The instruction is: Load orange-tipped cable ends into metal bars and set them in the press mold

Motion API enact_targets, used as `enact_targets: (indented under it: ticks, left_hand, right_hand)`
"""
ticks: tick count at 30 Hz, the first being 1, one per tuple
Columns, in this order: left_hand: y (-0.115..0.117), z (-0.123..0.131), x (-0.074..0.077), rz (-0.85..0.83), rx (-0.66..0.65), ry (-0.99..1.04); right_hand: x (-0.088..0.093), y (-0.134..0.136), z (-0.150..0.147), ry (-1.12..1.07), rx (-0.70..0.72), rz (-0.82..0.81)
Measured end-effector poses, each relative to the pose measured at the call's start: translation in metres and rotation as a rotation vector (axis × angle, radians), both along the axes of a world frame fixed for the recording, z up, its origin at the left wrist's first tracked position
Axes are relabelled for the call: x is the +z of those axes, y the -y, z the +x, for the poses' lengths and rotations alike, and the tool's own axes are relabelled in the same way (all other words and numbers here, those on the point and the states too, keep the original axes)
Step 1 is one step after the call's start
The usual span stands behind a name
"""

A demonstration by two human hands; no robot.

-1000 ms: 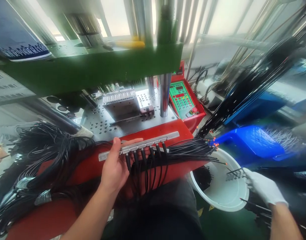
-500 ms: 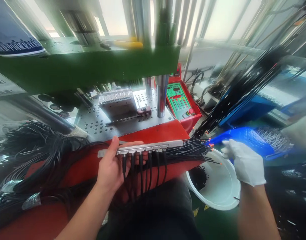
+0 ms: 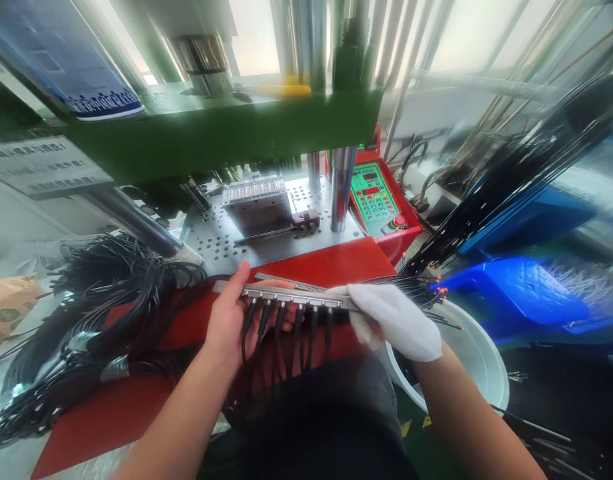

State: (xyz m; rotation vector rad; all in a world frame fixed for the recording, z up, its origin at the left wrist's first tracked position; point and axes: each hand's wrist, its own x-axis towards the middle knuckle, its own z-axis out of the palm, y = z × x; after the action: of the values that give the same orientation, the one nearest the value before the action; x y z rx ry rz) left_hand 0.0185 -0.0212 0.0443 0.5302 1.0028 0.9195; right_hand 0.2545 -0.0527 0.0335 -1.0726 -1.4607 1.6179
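My bare left hand [image 3: 229, 320] is closed round the left end of a long metal bar fixture [image 3: 296, 295], its thumb on top. My right hand [image 3: 393, 320], in a white glove, grips the bar's right end. Several black cables [image 3: 297, 327] sit in a row along the bar with metal-tipped ends and hang down towards my lap. Behind the bar, a second thin metal strip [image 3: 271, 277] shows in part. Both hands are above the red table [image 3: 331, 263], close to its front edge.
A press with a green crossbeam [image 3: 236, 130] and a metal mould block [image 3: 261, 207] stands ahead. To its right is a red control box [image 3: 381, 200]. Black cable bundles [image 3: 116, 273] lie at left. A white bucket [image 3: 491, 353] and blue bin [image 3: 511, 293] stand at right.
My gloved right hand has come left from over the bucket and taken hold of the bar's right end. My left hand keeps its hold. The view has shifted slightly.
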Motion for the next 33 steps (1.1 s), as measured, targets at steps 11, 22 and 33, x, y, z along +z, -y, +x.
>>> enact_targets:
  ticks: [11,22,33]
  left_hand:
    - [-0.013,0.006,0.024,0.047,-0.204,-0.216]
    - [0.019,-0.012,0.006,0.178,-0.61,-0.354]
    - [0.019,-0.008,0.0,0.118,-0.528,-0.44]
  right_hand:
    - [-0.025,0.001,-0.018,-0.571,0.143,-0.258]
    - [-0.033,-0.01,-0.023,-0.695,-0.13,-0.305]
    - [-0.036,-0.014,-0.021,-0.732,-0.077,-0.48]
